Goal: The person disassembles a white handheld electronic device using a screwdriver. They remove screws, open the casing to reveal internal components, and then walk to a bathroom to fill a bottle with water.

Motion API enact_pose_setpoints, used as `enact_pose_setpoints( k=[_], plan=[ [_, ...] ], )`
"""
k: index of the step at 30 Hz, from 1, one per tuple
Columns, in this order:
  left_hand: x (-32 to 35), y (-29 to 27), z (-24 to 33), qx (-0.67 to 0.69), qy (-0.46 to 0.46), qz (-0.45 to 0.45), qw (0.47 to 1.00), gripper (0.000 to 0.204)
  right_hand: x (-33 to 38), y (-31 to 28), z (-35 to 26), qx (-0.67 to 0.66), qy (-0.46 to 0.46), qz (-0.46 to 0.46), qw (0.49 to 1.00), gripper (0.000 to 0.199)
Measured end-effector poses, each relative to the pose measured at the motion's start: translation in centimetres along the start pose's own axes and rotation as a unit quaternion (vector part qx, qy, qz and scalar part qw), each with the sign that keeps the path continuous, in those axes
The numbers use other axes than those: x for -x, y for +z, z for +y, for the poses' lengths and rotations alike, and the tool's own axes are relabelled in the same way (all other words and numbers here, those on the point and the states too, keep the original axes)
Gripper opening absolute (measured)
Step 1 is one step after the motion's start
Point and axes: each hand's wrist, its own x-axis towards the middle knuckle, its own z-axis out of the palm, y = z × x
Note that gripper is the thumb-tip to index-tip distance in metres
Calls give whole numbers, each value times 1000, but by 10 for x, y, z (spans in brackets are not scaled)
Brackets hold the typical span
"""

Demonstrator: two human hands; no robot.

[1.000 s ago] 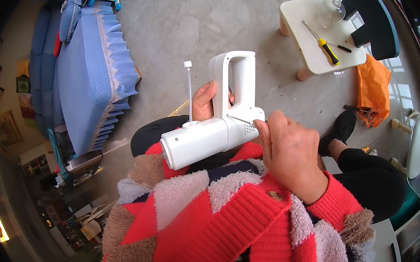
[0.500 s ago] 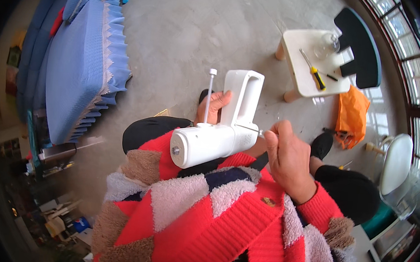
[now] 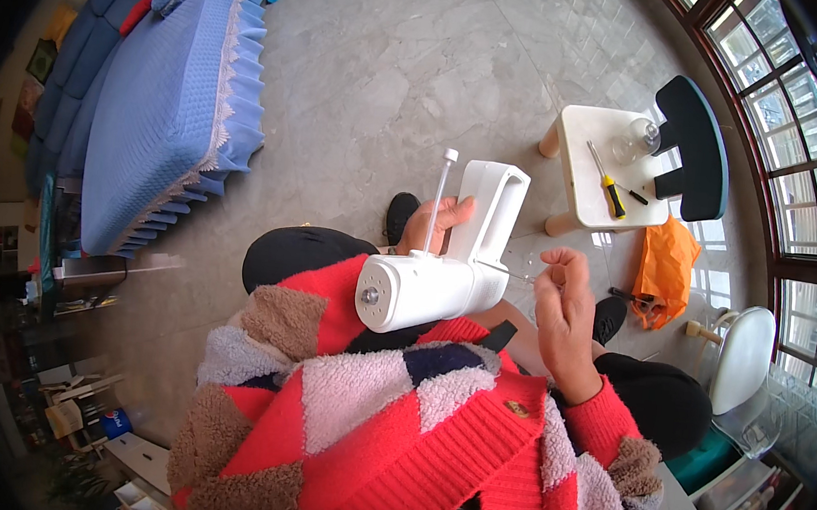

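Our left grip [image 3: 436, 224] closed on white handheld device [image 3: 430, 290]; to its right, right grip [image 3: 564, 306] half-curled near thin rod [image 3: 516, 276], hold unclear.

A home, probably a living room, edges dim: blue sofa [image 3: 78, 56], lace-trimmed cover [image 3: 159, 102], paned windows [image 3: 774, 107]

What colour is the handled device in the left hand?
The handled device is white, showing best in the head view.
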Motion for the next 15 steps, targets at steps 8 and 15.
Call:
enact_pose_setpoints(
  k=[8,15],
  plan=[
    [5,9,3,-4,2,-12,1000,44,2,-6,-2,46,27,-28,998,20],
    [8,17,3,-18,38,44,998,42,-3,2,-8,114,-10,-1,993,24]
  ],
)
